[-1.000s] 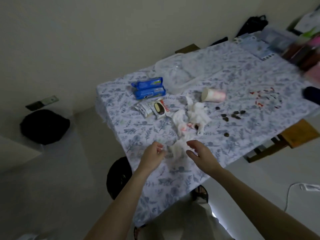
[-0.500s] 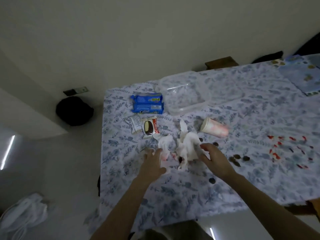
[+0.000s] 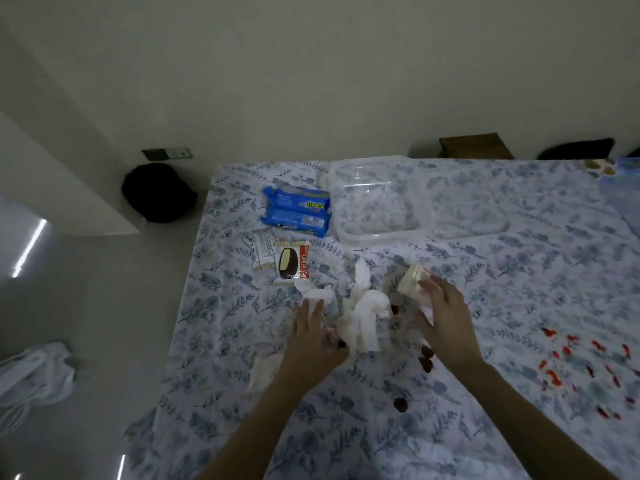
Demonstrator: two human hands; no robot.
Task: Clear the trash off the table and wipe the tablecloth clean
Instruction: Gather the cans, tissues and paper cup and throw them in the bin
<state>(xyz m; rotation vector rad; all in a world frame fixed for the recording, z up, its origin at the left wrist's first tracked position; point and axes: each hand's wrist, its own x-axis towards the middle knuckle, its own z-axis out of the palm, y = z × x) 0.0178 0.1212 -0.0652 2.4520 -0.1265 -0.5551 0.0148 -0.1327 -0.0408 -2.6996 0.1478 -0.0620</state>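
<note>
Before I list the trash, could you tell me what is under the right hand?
The right hand is over a tipped paper cup; its far end shows, the rest is covered. Whether the hand grips it cannot be seen.

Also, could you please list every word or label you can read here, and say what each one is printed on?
"Choco Pi": on the red band of the snack wrapper; the last letters are unclear.
Blue biscuit packs: yellow lettering, too blurred to read.
White wrapper: print too small to read.
Nothing else is legible.
</note>
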